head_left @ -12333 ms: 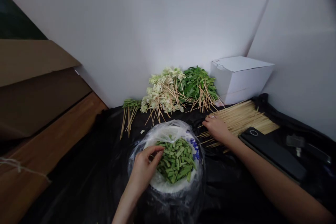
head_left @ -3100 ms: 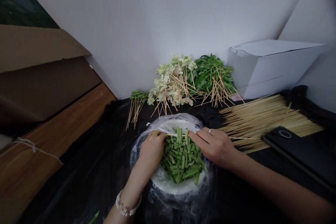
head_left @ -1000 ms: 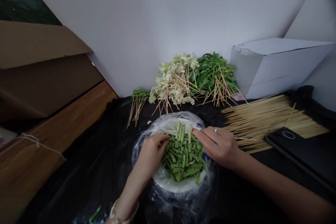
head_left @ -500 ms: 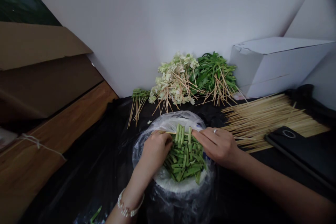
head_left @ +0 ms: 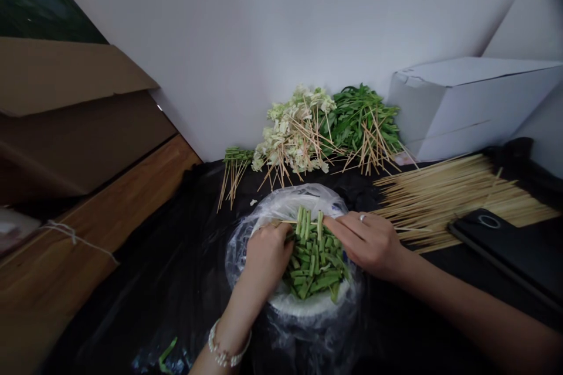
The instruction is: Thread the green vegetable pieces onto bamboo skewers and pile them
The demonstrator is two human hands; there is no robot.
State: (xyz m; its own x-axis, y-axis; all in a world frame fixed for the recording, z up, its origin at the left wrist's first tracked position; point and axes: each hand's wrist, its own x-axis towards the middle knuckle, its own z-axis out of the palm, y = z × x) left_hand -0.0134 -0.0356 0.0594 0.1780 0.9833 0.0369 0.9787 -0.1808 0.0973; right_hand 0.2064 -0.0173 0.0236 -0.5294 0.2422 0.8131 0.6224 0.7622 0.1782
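Note:
My left hand (head_left: 269, 255) is closed around a thin bamboo skewer (head_left: 287, 222) held level over the bowl. Several short green bean pieces (head_left: 303, 223) are threaded side by side on the skewer, standing upright. Just right of them, my right hand (head_left: 368, 243) pinches a single bean piece (head_left: 320, 225) at the skewer's tip end; whether the tip has pierced it I cannot tell. Below both hands, a heap of cut green beans (head_left: 314, 272) fills a bowl (head_left: 303, 307) lined with a clear plastic bag (head_left: 303, 334).
Against the wall lie finished skewers of beans (head_left: 237, 155), pale leafy pieces (head_left: 290, 129) and green leaves (head_left: 363, 120). Loose bamboo skewers (head_left: 444, 202) and a dark phone (head_left: 488, 231) are at the right. A white box (head_left: 488, 105) and a cardboard box (head_left: 74, 111) flank the black sheet (head_left: 176, 258).
The view has shifted slightly, so the scene sits a little to the right. Both hands keep nearly the same grip, and the skewered bean pieces look much the same.

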